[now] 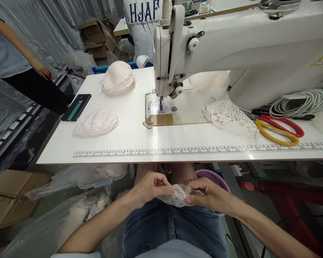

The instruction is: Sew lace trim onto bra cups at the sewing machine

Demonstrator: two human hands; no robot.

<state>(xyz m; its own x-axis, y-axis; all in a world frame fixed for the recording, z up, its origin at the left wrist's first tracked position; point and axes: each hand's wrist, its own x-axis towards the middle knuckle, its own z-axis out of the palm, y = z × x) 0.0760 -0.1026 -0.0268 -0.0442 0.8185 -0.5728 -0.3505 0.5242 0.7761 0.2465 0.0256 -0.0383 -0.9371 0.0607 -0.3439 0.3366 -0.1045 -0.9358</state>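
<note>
Over my lap, below the table's front edge, I hold a piece of white lace fabric (179, 193) between both hands. My left hand (153, 188) pinches its left side between thumb and fingers. On the other side my right hand (206, 193) grips it, thumb on top. Part of the lace is hidden behind the fingers. On the table above stands a white sewing machine (167, 53), its needle and presser foot over the metal plate. A flat stack of white lace pieces (97, 123) lies left of it, and more lace (228, 116) lies to its right.
Behind the flat stack sits a pile of pale fabric cups (118, 79), with a dark phone (76, 107) at the left edge. Scissors (278, 130) and a coiled cord (304, 102) lie at right. A purple basket (214, 178) is under the table. People stand left and behind.
</note>
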